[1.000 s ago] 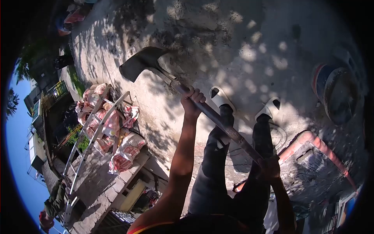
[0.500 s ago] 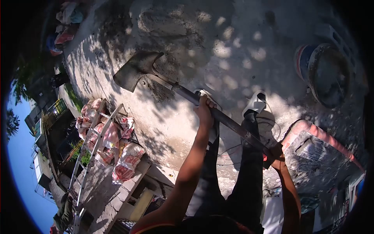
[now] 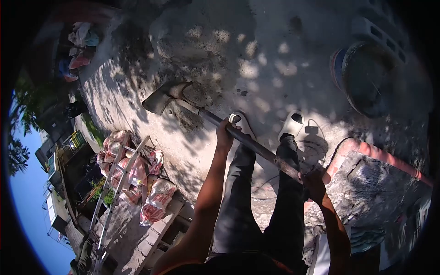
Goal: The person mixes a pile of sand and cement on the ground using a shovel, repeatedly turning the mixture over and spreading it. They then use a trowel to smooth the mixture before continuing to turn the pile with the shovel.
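By the edge of the rough grey concrete ground (image 3: pixel 275 27), bulging pink-and-white sacks (image 3: pixel 139 173) hide their contents; the round blue-walled tub (image 3: pixel 338 68) is too shadowed inside to read. The long dark metal shovel (image 3: pixel 259 149) slants, blade beside loose grit (image 3: pixel 190 120), gripped by left hand (image 3: pixel 224 131) and right hand (image 3: pixel 315 185); shovelling seems in hand, calling for a steady hold.

Hard sunlight falls from above on the ground (image 3: pixel 270 87) around a shovel (image 3: pixel 252 144), breaking into pale spots and leafy shadows beyond its blade. Sacks (image 3: pixel 158 199) to the left of the shovel catch strong sun, while a bucket (image 3: pixel 338 71) to its right sits in dim shade, its inside murky. Far left of the shovel, blue sky (image 3: pixel 27 197) glows against dark foliage (image 3: pixel 17 158). The shovel shows fairly sharp; outward from it, lines bend, detail softens and the view fades into a black, rounded border.
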Demonstrator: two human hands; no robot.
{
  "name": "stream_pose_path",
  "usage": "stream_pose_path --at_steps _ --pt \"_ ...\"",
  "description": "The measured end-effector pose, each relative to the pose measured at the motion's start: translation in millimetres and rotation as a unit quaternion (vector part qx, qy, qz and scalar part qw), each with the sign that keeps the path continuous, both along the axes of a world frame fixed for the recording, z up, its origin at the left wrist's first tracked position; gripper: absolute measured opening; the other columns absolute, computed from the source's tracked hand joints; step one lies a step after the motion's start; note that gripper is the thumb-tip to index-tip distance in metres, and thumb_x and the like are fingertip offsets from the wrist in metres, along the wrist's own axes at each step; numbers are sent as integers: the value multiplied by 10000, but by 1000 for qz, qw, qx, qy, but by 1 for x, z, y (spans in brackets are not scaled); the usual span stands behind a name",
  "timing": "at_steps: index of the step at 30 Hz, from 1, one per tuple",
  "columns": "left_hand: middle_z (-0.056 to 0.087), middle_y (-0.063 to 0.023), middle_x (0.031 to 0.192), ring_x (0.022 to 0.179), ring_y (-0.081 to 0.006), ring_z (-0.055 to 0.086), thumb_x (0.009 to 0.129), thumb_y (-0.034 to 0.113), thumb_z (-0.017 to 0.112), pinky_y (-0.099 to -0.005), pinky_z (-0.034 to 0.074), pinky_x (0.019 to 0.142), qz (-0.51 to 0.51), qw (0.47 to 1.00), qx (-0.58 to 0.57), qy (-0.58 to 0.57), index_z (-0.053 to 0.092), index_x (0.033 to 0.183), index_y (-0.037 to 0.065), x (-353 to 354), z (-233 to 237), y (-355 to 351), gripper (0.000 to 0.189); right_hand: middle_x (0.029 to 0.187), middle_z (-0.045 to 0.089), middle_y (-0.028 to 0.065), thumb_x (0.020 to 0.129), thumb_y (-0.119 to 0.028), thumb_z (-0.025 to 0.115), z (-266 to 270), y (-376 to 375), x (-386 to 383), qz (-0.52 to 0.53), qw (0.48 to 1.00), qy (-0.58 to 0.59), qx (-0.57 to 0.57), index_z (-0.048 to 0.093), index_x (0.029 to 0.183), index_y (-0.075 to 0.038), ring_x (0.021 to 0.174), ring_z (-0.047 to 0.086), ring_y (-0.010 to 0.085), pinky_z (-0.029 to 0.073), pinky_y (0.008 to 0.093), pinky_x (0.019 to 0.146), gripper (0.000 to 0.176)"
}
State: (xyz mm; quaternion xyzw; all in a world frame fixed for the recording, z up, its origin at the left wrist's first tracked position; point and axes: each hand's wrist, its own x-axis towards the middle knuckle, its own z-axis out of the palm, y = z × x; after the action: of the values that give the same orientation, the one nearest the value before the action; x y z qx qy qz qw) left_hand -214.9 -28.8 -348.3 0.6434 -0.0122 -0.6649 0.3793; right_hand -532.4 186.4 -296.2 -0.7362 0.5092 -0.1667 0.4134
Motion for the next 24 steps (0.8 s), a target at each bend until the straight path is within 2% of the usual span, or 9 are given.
stream_pose_path --at_steps 6,8,10,12,14,15,16,19,24 --pt "401 14 499 440 -79 408 788 197 457 -194 383 430 80 996 16 30 377 580 121 11 -29 -64 236 753 526 93 655 -158 652 58 -3 26 -274 943 -131 135 504 916 -5 658 526 230 410 311 566 337" --pt "390 10 485 403 -115 412 770 160 475 -267 402 416 -18 996 72 -46 398 594 118 -23 -71 -56 196 771 513 63 695 -144 615 47 32 31 -546 730 -272 308 463 734 -21 628 499 181 386 294 520 199" --pt "436 -57 502 419 -173 453 740 150 493 -301 399 413 -59 985 117 -108 441 603 51 -83 -86 -39 177 727 501 45 720 -162 587 37 63 4 -593 776 -145 160 475 681 -32 586 474 135 377 266 497 176" --pt "468 -72 516 425 -175 471 703 130 532 -284 389 407 -92 986 87 -110 472 601 3 -134 -122 7 174 726 501 72 755 -166 542 73 75 -28 -738 544 -190 352 515 751 -3 608 462 119 375 247 504 165" --pt "457 -79 505 414 -177 469 688 117 539 -292 389 380 -177 961 97 -191 480 678 -20 -188 -151 50 150 721 509 66 756 -161 538 93 81 -54 -770 539 -161 302 522 766 0 588 466 117 371 242 485 162" --pt "502 -90 604 556 -191 505 651 177 561 -332 414 526 -167 980 -37 -100 476 721 -54 -204 -238 111 256 715 517 61 757 -156 535 102 82 -63 -801 527 -140 248 529 780 3 567 469 114 367 238 467 160" --pt "505 -116 604 544 -197 526 649 188 558 -329 435 502 -207 963 96 -141 460 750 -68 -227 -94 37 292 710 525 55 759 -150 532 117 82 -69 -826 516 -115 195 537 795 6 547 473 111 364 234 448 160" --pt "502 -121 573 459 -177 526 652 135 550 -317 431 419 -296 929 79 -209 449 768 -59 -247 -190 83 247 662 503 24 753 -186 520 124 41 -87 -837 504 -35 212 544 790 -7 528 454 102 332 225 434 184" --pt "443 -81 569 482 -211 497 690 37 528 -325 434 426 -31 989 143 11 434 869 7 -169 -180 -37 205 513 442 1 757 -261 514 77 -86 -57 -808 519 -43 274 494 670 -36 344 361 81 257 218 306 242"
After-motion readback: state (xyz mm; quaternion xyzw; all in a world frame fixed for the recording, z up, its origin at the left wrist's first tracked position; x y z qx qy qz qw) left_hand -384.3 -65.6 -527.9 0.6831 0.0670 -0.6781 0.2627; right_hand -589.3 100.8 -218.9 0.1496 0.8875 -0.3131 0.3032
